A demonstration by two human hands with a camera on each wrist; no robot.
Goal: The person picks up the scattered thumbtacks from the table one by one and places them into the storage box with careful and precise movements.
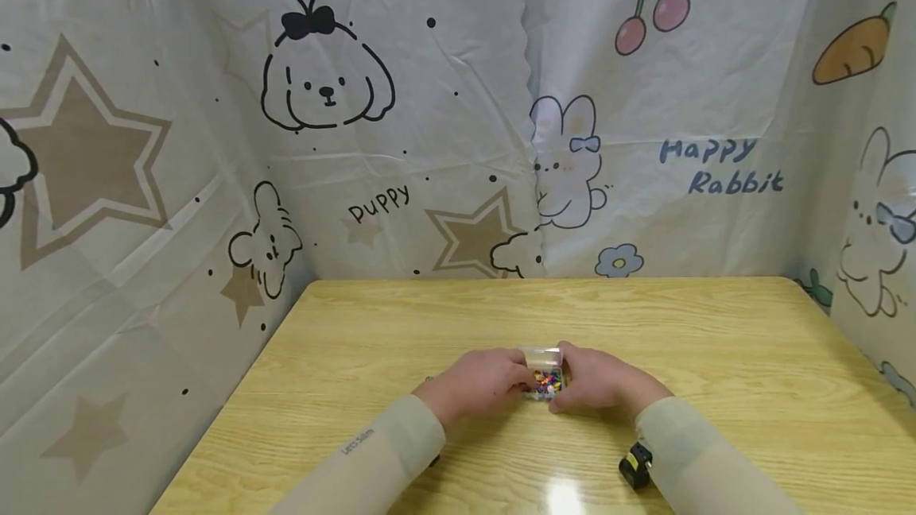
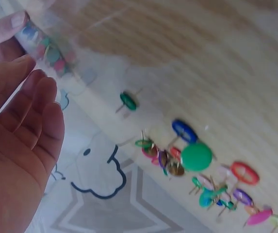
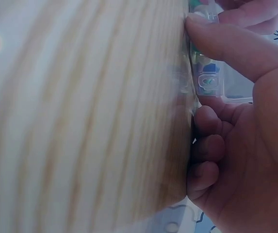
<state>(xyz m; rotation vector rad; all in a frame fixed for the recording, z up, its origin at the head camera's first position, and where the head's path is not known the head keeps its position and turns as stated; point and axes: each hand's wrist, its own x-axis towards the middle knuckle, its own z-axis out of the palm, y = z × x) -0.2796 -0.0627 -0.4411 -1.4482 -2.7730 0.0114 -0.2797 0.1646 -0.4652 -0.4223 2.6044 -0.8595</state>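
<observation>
A clear plastic box (image 1: pixel 538 396) sits on the wooden table (image 1: pixel 401 316), its lid (image 1: pixel 541 357) open at the far side. Inside is a heap of colourful tacks (image 1: pixel 549 381) — red, yellow, blue and green among them. The right hand (image 1: pixel 595 378) grips the box at its right end, thumb toward the near side, fingers toward the far one; a small latch (image 3: pixel 208 81) shows between them. The left hand (image 1: pixel 475 384) is at the opposite end, fingers loosely bent and tips at the box; whether they pinch a tack, I cannot tell. More loose tacks (image 2: pixel 196 156) lie scattered on the table near the left hand — green, blue, red, purple and pink.
</observation>
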